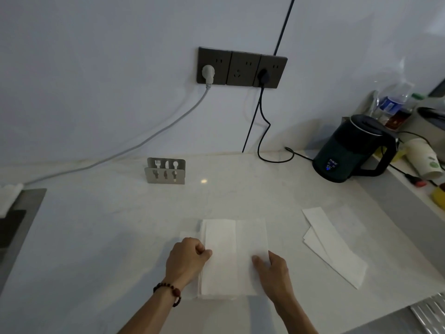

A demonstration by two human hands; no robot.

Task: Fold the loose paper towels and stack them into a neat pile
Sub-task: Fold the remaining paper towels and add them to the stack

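Observation:
A pile of white paper towels (pixel 234 242) lies on the pale counter (pixel 108 225) in front of me, its top sheet showing a crease down the middle. My left hand (pixel 186 259) pinches the top sheet's left edge between thumb and fingers. My right hand (pixel 273 268) rests on the right side of the pile, fingers pressing the sheet near its right edge. To the right lie two long folded paper towels (pixel 332 244), overlapping at an angle, apart from both hands.
A metal napkin holder (pixel 165 171) with cutlery cutouts stands behind the pile. A dark electric kettle (pixel 352 150) sits at the back right, with cups and bottles beyond it. Cables hang from wall sockets (pixel 242 67). A dark hob edge (pixel 19 218) is at the left.

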